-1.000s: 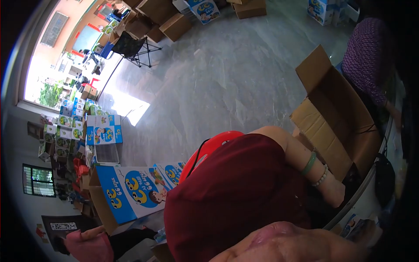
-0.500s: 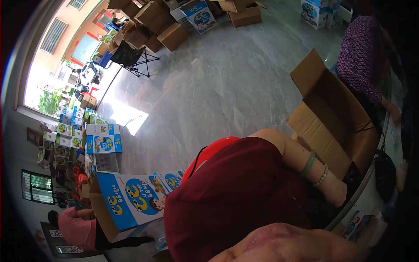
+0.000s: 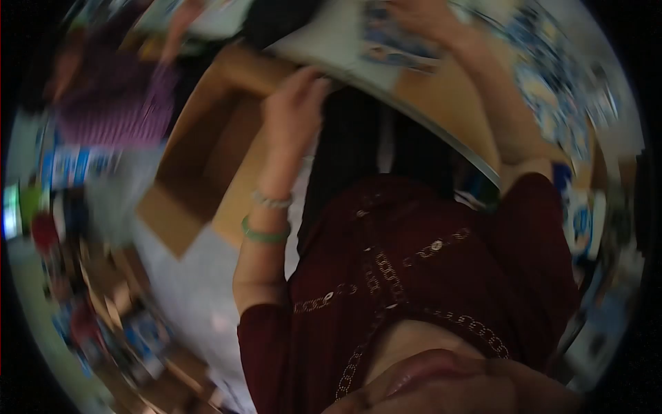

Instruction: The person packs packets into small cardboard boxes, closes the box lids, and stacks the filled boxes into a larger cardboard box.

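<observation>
My left hand (image 3: 293, 110), with a green bangle and a beaded bracelet on its wrist, is raised beside the near edge of the table (image 3: 331, 41). Its fingers look bent, but motion smears them. An open cardboard box (image 3: 231, 138) stands just left of this hand, its flaps spread. My right hand (image 3: 427, 21) reaches over the table at the top of the view, at a blue printed flat item (image 3: 400, 41) that is too blurred to name. The fingertips there are blurred and partly cut off, so I cannot tell whether they grip it.
A co-worker in a purple patterned top (image 3: 114, 103) is beyond the box, at the upper left. A black object (image 3: 276, 21) lies on the table. Brown cardboard (image 3: 448, 96) and many blue-and-white printed pieces (image 3: 545, 76) are to the right. Blurred boxes (image 3: 124, 290) are stacked at the lower left.
The view has swung from the room and floor to my own front and the table. The left hand has come up from beside the box, and the right hand now shows over the table.
</observation>
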{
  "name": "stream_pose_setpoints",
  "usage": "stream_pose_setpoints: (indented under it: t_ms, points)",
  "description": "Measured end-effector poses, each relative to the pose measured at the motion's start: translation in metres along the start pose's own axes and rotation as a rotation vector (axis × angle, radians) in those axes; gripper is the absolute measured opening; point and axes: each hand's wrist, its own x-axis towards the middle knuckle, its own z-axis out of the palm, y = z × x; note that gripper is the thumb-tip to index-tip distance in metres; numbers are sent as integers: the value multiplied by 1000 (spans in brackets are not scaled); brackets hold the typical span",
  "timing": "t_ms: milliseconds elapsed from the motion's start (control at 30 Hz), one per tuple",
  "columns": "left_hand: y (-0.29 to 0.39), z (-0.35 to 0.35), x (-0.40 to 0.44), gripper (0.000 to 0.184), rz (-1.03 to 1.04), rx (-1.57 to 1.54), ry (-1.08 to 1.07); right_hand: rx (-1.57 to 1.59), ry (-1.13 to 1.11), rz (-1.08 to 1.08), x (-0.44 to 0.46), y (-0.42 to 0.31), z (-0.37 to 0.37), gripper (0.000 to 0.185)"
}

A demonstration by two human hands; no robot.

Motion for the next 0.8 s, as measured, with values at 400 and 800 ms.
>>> stream_pose_setpoints:
  t_ms: [400,800]
  points:
    - [-27,101,137,42,-350,-1068,-347,1119,619,1180,-114,-12,28,36]
    - [29,176,76,65,-126,-911,-622,1457,810,1276,-141,-36,-13,48]
